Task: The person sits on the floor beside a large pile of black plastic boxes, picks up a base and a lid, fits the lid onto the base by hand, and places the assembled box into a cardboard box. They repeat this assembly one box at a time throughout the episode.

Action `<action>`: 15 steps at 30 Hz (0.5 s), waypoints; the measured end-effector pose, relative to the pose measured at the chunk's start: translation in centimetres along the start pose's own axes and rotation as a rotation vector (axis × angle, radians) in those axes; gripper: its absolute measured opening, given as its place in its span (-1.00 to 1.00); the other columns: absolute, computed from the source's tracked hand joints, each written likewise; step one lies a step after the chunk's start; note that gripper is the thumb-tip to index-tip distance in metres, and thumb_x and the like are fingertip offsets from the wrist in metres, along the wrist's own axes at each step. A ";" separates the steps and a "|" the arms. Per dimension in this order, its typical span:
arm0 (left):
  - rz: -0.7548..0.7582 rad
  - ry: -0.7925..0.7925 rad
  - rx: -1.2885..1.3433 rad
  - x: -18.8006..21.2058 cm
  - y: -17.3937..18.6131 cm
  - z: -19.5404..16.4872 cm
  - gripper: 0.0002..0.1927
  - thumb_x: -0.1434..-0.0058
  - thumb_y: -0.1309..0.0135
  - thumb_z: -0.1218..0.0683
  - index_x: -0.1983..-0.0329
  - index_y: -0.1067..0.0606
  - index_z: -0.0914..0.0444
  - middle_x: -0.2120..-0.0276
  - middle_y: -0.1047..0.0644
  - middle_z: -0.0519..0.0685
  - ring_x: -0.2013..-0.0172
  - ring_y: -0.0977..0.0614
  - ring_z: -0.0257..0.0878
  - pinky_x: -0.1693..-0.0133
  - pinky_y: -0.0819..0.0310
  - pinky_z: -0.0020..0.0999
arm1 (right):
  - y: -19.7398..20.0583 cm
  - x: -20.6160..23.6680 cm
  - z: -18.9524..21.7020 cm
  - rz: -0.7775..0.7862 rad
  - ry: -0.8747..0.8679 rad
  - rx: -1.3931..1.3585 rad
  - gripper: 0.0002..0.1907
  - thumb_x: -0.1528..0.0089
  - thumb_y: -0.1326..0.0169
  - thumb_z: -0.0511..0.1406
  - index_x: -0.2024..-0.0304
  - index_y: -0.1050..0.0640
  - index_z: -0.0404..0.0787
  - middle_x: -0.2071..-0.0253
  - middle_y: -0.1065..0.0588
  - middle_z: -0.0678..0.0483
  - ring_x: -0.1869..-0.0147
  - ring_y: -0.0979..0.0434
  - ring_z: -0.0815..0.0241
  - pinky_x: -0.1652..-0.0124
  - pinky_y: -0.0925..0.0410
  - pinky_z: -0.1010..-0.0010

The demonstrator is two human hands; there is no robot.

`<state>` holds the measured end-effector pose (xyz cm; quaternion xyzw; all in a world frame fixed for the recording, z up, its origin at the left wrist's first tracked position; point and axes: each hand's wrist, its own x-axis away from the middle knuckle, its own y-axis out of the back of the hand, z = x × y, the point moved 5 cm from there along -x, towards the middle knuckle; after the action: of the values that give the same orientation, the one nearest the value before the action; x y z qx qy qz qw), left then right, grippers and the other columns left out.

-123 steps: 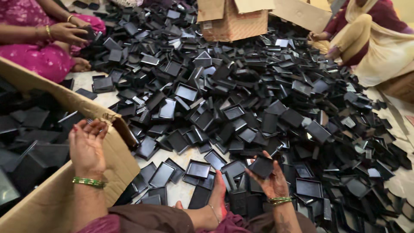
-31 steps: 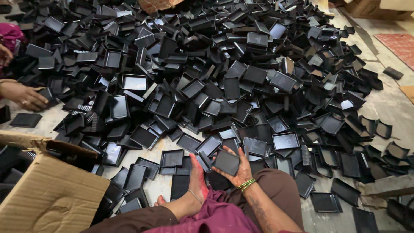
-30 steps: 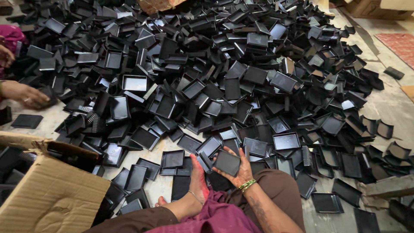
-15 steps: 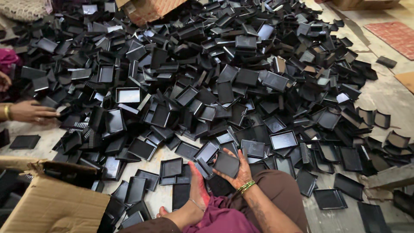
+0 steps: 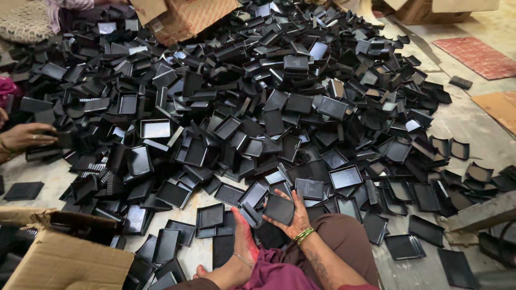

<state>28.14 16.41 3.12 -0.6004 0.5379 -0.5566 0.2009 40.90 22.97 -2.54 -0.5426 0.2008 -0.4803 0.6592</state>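
Observation:
A big heap of small black plastic trays (image 5: 279, 107) covers the floor in front of me. My right hand (image 5: 294, 217), with green and gold bangles at the wrist, is at the near edge of the heap above my knee. It grips one black tray (image 5: 278, 208), held tilted with its flat underside towards me. My left hand is out of view. My bare foot (image 5: 243, 241) with an anklet rests on the floor just left of that hand, among loose trays.
An open cardboard box (image 5: 64, 260) holding trays stands at the lower left. Another person's hand (image 5: 27, 137) reaches into the heap at the left edge. More cardboard boxes (image 5: 183, 16) stand at the back, and a red mat (image 5: 478, 56) lies at the right.
My right hand keeps hold of the same tray and has turned it slightly. The other person's hand at the left has shifted along the heap. The view has tilted a little.

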 end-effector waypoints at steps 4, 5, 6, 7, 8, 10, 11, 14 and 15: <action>-0.009 0.013 -0.006 0.7 -0.3 0.0 -0.21 -0.21 0.30 -0.52 -0.01 -0.57 0.14 0.14 -0.65 -0.10 0.16 -0.65 -0.18 0.03 -0.54 -0.10 | 0.4 -0.3 -0.1 -0.019 0.007 0.008 -0.37 -0.25 0.04 0.17 -0.17 -0.47 -0.08 0.00 -0.56 -0.08 -0.09 -0.58 -0.16 -0.03 -0.44 -0.22; -0.022 0.018 0.000 0.8 -0.4 0.0 -0.22 -0.20 0.31 -0.52 -0.01 -0.57 0.14 0.14 -0.66 -0.11 0.16 -0.66 -0.19 0.03 -0.54 -0.12 | 0.4 -0.4 -0.1 -0.020 0.008 0.008 -0.37 -0.25 0.04 0.16 -0.17 -0.47 -0.08 0.00 -0.56 -0.08 -0.09 -0.58 -0.16 -0.03 -0.44 -0.22; 0.005 0.025 0.011 0.9 -0.6 0.0 -0.22 -0.21 0.30 -0.52 0.00 -0.57 0.14 0.15 -0.65 -0.10 0.17 -0.65 -0.18 0.04 -0.54 -0.12 | 0.5 -0.5 -0.2 -0.030 0.006 0.014 -0.37 -0.25 0.04 0.17 -0.17 -0.47 -0.07 0.01 -0.56 -0.08 -0.08 -0.58 -0.15 -0.03 -0.45 -0.22; 0.026 0.025 0.008 1.0 -0.9 0.1 -0.22 -0.21 0.29 -0.52 0.00 -0.57 0.14 0.15 -0.65 -0.10 0.17 -0.65 -0.18 0.04 -0.54 -0.12 | 0.6 -0.5 -0.2 -0.042 0.005 0.019 -0.37 -0.26 0.04 0.17 -0.17 -0.48 -0.07 0.01 -0.56 -0.08 -0.08 -0.59 -0.15 -0.03 -0.45 -0.22; 0.030 0.025 0.004 1.0 -0.9 0.1 -0.22 -0.21 0.29 -0.52 0.00 -0.57 0.14 0.16 -0.65 -0.10 0.18 -0.65 -0.18 0.05 -0.54 -0.12 | 0.7 -0.5 -0.2 -0.054 0.005 0.025 -0.38 -0.26 0.04 0.17 -0.17 -0.48 -0.06 0.01 -0.56 -0.08 -0.07 -0.59 -0.15 -0.03 -0.45 -0.21; 0.034 0.029 0.002 1.0 -1.0 0.2 -0.22 -0.22 0.29 -0.53 0.01 -0.57 0.14 0.16 -0.65 -0.10 0.18 -0.65 -0.18 0.06 -0.54 -0.12 | 0.8 -0.5 -0.2 -0.077 0.005 0.033 -0.38 -0.25 0.04 0.17 -0.16 -0.48 -0.07 0.00 -0.56 -0.06 -0.07 -0.59 -0.14 -0.02 -0.46 -0.21; 0.033 0.026 0.001 0.9 -1.0 0.2 -0.22 -0.22 0.29 -0.53 0.01 -0.57 0.14 0.17 -0.65 -0.10 0.18 -0.65 -0.18 0.06 -0.54 -0.13 | 0.8 -0.5 -0.2 -0.088 0.006 0.040 -0.38 -0.25 0.05 0.17 -0.15 -0.48 -0.07 0.00 -0.56 -0.05 -0.08 -0.59 -0.13 -0.02 -0.46 -0.20; 0.030 0.032 -0.003 0.8 -0.9 0.2 -0.22 -0.22 0.28 -0.53 0.01 -0.57 0.14 0.17 -0.65 -0.09 0.19 -0.64 -0.17 0.07 -0.54 -0.13 | 0.8 -0.4 -0.1 -0.106 0.007 0.055 -0.37 -0.24 0.06 0.17 -0.15 -0.48 -0.06 0.00 -0.56 -0.05 -0.07 -0.60 -0.12 -0.01 -0.47 -0.21; 0.029 0.028 -0.003 0.8 -0.8 0.2 -0.22 -0.22 0.28 -0.54 0.02 -0.57 0.14 0.18 -0.64 -0.09 0.19 -0.64 -0.17 0.08 -0.54 -0.13 | 0.7 -0.4 -0.1 -0.108 0.007 0.061 -0.37 -0.25 0.06 0.17 -0.15 -0.47 -0.07 0.00 -0.57 -0.05 -0.07 -0.60 -0.12 0.00 -0.47 -0.21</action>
<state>28.50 15.92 4.08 -0.5850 0.5502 -0.5610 0.2007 40.90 23.25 -3.34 -0.5308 0.1589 -0.5230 0.6477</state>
